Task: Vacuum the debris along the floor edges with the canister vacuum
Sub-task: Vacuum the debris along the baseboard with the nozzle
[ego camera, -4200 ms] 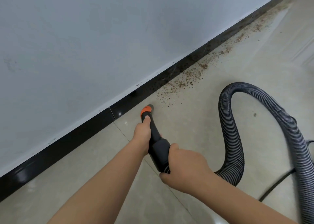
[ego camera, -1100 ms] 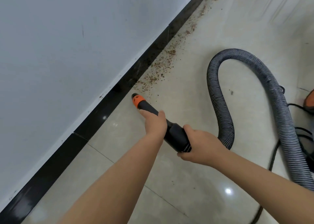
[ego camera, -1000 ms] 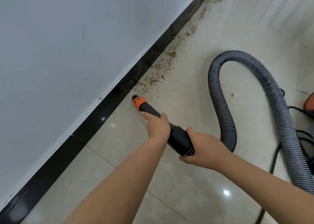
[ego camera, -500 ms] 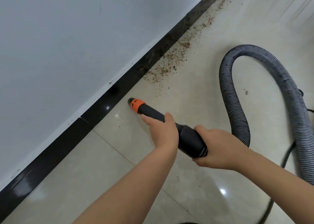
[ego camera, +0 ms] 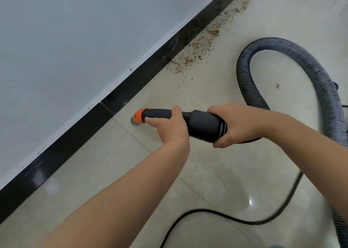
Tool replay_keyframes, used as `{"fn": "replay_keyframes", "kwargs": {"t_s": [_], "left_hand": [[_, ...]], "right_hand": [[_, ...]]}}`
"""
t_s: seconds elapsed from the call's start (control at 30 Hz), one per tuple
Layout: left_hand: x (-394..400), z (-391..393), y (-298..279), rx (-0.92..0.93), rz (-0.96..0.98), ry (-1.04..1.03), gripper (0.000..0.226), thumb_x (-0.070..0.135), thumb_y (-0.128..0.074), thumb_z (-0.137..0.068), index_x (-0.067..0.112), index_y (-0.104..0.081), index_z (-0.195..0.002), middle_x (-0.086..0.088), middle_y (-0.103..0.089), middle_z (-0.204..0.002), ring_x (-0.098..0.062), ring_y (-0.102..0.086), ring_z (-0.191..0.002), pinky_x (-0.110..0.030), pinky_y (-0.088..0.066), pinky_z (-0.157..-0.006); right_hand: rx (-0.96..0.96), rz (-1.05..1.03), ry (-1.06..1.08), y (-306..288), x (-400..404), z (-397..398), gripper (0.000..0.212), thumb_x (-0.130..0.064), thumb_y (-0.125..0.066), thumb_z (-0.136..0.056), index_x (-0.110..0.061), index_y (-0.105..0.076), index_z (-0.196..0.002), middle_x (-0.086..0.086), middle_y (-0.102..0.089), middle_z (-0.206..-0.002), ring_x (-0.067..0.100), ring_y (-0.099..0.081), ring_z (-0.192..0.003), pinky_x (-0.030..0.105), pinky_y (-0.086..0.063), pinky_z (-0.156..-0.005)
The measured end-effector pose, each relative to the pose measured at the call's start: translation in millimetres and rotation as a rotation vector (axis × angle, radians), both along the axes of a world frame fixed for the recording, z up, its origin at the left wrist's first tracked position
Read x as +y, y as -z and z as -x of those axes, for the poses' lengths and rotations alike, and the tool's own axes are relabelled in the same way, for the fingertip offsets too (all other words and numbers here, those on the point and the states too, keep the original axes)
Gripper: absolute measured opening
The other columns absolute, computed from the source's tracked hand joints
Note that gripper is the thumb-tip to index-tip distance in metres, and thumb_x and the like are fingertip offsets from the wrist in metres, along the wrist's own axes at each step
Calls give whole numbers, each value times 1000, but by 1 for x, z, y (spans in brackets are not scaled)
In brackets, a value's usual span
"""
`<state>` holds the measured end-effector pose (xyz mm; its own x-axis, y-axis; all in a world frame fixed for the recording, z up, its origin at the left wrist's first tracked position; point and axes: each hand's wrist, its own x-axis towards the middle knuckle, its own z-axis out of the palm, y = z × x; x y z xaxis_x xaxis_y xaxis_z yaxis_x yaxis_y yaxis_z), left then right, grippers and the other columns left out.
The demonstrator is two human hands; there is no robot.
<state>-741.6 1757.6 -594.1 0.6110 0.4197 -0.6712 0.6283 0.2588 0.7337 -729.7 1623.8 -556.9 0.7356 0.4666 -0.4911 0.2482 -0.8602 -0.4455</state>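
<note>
Both my hands hold the black vacuum nozzle [ego camera: 188, 120], one behind the other. My left hand [ego camera: 169, 127] is curled around the thin front part, just behind the orange tip [ego camera: 139, 117], so I can guide the tip exactly. My right hand [ego camera: 231, 124] grips the thick back end, where the ribbed hose [ego camera: 320, 82] joins, so it carries the weight and the pull of the hose.

I keep the nozzle low and almost flat, and the tip seems to touch the pale tile floor [ego camera: 216, 172], just beside the black baseboard [ego camera: 79, 133] under the white wall [ego camera: 75, 31]. I cannot tell if there is a small gap below it.

Brown debris [ego camera: 195, 53] lies farther along the same edge, well apart from the tip. I think the floor around the tip is already clean and the strip ahead is still to do. The hose makes a big loop on my right, and a thin black cable [ego camera: 235, 217] curves over the floor near me. I think I must mind it when I step forward.
</note>
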Motion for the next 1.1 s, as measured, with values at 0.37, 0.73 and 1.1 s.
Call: {"fn": "replay_keyframes", "kwargs": {"t_s": [0.37,0.73,1.1], "left_hand": [[-10,-16,7,-58,92,119,80,25,-48,-90,24,7,-147,-7,-44,-132,-29,-48,-116,-44,-42,-101],[41,-33,26,-124,123,354,80,17,-49,-95,31,10,-147,-10,-32,-143,-28,-46,-105,-44,-44,-96],[4,-46,24,-144,155,463,74,18,-45,-96,24,7,-148,-7,-44,-119,-15,-52,-79,-36,-47,-80]], "right_hand": [[-1,87,52,-11,-10,7,43,-39,-70,-74,-20,-43,-100,-6,-53,-86,12,-57,-75,25,-48,-65],[-150,76,142,60,43,24,44,-34,-59,-85,-13,-34,-115,6,-57,-112,26,-59,-97,27,-36,-64],[-113,125,202,24,7,23,40,-36,-59,-83,-19,-27,-98,-4,-46,-84,19,-48,-75,25,-34,-52]]}}
